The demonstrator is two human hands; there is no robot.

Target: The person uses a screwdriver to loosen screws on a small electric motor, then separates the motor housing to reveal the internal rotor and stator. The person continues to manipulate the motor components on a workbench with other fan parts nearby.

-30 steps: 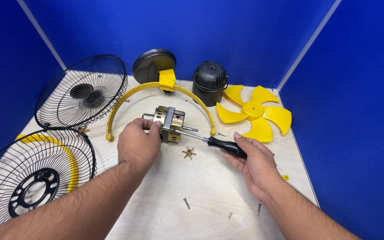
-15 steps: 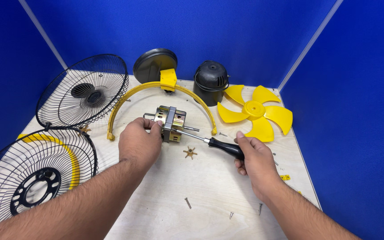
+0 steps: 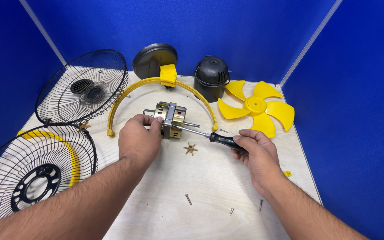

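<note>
Left hand (image 3: 138, 138) clenched (knuckles up); right hand (image 3: 258, 153) in closed grip.

Bare hairy forearms, no sleeves

Two black wire guards (image 3: 83, 89) (image 3: 32, 173) lie left; yellow fan blade (image 3: 256, 106), black cap (image 3: 211, 76), yellow arc (image 3: 125, 95) behind; loose screws (image 3: 187, 198) on surface (image 3: 210, 178).

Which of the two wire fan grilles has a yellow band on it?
The grille nearest the camera, at the table's lower left beside the left forearm, carries the yellow band. The other grille, propped farther back against the blue wall, is all black.
</note>
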